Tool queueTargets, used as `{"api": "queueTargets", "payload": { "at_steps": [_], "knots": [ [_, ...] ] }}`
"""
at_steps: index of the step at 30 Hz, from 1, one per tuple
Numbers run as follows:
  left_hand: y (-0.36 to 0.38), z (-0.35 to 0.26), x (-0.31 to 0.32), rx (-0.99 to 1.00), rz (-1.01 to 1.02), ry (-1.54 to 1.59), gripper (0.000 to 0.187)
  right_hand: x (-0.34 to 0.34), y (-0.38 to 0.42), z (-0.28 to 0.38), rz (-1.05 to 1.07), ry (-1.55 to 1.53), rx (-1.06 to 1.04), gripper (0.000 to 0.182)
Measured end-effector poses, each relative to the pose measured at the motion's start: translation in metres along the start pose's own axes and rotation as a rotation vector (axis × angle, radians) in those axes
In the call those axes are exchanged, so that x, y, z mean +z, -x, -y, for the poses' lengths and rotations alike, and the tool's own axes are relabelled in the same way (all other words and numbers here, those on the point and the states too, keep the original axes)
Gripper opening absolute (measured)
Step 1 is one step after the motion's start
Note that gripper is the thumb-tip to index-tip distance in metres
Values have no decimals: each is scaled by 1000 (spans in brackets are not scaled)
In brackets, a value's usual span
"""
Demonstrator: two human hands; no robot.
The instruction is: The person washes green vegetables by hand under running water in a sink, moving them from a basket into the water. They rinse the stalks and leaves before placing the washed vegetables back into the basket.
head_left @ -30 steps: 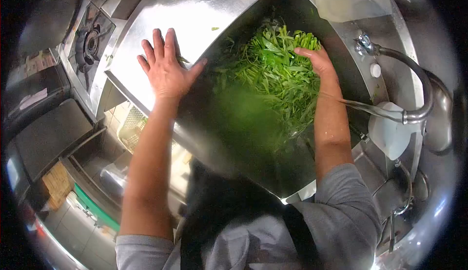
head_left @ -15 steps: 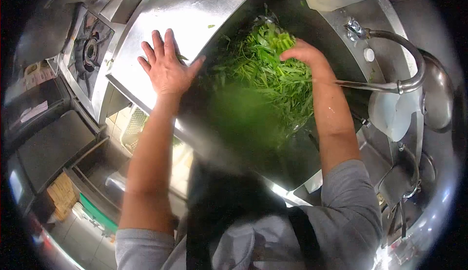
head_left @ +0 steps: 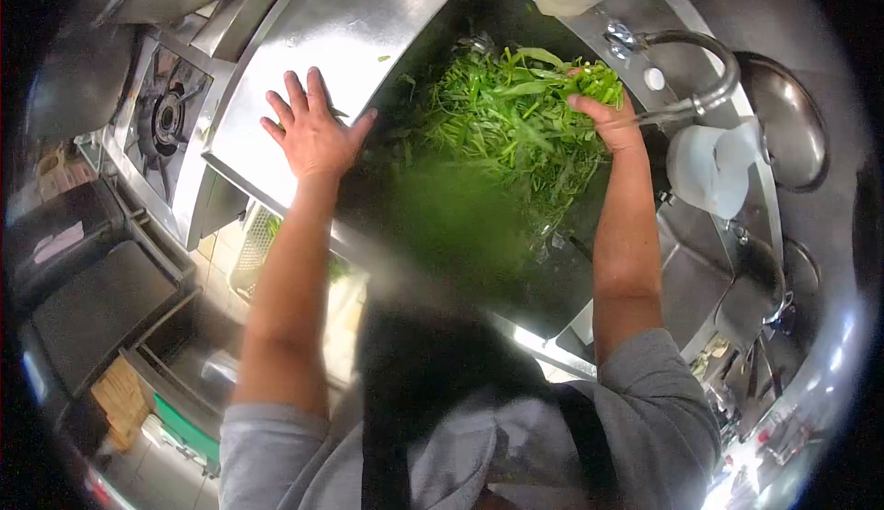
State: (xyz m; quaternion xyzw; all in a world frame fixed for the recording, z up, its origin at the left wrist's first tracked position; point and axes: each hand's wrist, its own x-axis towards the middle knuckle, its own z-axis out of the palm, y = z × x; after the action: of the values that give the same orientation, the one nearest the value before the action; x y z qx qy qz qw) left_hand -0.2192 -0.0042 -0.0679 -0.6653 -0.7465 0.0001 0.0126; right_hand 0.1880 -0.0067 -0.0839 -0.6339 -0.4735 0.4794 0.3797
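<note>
My left hand (head_left: pixel 318 137) rests flat on the steel counter (head_left: pixel 276 40) beside the sink, fingers spread and nothing in it. On the sink's right side, my right hand (head_left: pixel 608 121) is closed around a bunch of leafy greens (head_left: pixel 594 85), stems and long leaves poking out above the thumb. More loose greens (head_left: pixel 502 128) fill the middle of the deep sink (head_left: pixel 552 307), some of them in water. A curved metal faucet (head_left: pixel 727 59) reaches over the right wrist area. The fingers behind the bunch are mostly hidden.
A white plastic jug (head_left: pixel 709 169) stands right of the sink, near a round metal lid (head_left: pixel 787 123). A gas burner (head_left: pixel 168 116) is at the left. Below the counter is a light plastic basket (head_left: pixel 250 252) with greens. A small white cap (head_left: pixel 654 79) sits by the faucet.
My right hand has moved to the right with the bunch, toward the sink's right wall. The left hand stays flat on the counter. The whole view has shifted slightly.
</note>
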Motion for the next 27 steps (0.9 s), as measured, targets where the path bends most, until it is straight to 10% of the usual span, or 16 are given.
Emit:
{"api": "queueTargets", "payload": {
  "at_steps": [11, 16, 19, 21, 27],
  "knots": [
    [0, -23, 2, 5, 117, -12, 93, -6, 30, 26, 55, -226, -11, 55],
    [21, -133, 14, 737, 2, 719, 76, 0, 39, 34, -52, -68, 157, 63],
    [4, -178, 52, 755, 51, 892, 64, -2, 52, 43, -16, -168, 91, 57],
    [-8, -185, 45, 562, 738, 682, 49, -4, 66, 48, 11, -250, 52, 54],
    [-46, -174, 117, 529, 565, 364, 44, -22, 95, 41, -288, -487, 198, 39]
  ]
}}
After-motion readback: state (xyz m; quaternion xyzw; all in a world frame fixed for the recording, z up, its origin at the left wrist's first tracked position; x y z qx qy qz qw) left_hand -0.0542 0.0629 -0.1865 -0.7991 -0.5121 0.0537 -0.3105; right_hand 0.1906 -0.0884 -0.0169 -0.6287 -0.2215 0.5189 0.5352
